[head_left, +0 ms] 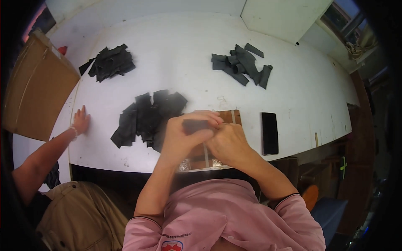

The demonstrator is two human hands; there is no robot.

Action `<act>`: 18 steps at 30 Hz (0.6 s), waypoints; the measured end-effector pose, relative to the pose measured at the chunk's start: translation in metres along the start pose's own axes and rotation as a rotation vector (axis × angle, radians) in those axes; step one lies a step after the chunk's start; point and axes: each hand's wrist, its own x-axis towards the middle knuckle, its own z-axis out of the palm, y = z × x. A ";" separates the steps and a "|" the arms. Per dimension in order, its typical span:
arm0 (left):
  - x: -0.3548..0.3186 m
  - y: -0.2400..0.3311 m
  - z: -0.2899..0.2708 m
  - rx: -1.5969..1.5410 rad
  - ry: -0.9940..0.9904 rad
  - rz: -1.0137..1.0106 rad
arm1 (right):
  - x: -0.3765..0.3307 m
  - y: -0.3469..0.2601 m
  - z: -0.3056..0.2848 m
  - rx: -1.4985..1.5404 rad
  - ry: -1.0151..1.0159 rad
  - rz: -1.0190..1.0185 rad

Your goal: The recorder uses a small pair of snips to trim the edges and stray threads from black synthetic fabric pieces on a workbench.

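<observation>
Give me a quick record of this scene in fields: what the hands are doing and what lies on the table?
Left hand: pinches a dark strip, fingers closed on it
Right hand: pressed against the left hand, touching the same strip
Under the hands: brown board
Nearest pile: black strips, left of the hands
Far piles: one far left, one far right
Phone: black, flat, right of the hands
Table: white
Another person's hand: flat on the table's left edge

A flat brown cardboard box (37,88) leans at the far left, beside the white desk (180,46). A black rectangular phone (269,133) lies on the desk's near right edge, its screen dark. A small red-and-white badge (172,245) sits on the pink shirt.
</observation>
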 end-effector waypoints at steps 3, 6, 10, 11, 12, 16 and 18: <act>0.004 0.019 0.018 -0.037 -0.034 -0.004 | -0.002 -0.003 -0.011 0.166 0.182 0.001; 0.004 0.014 0.029 0.551 0.037 -0.065 | -0.015 0.005 0.012 0.271 0.265 0.030; 0.004 0.000 0.020 0.587 -0.001 0.083 | -0.017 0.002 0.025 0.353 0.242 0.124; 0.002 0.006 0.024 0.607 0.052 0.110 | -0.014 0.004 0.022 0.381 0.250 0.099; -0.001 0.013 0.026 0.604 0.048 0.098 | -0.011 0.004 0.020 0.408 0.257 0.075; -0.008 0.022 0.021 0.266 0.060 0.142 | -0.008 0.001 0.002 0.344 0.042 0.137; -0.004 0.021 0.022 0.315 0.094 0.170 | -0.004 0.003 0.001 0.374 0.125 0.080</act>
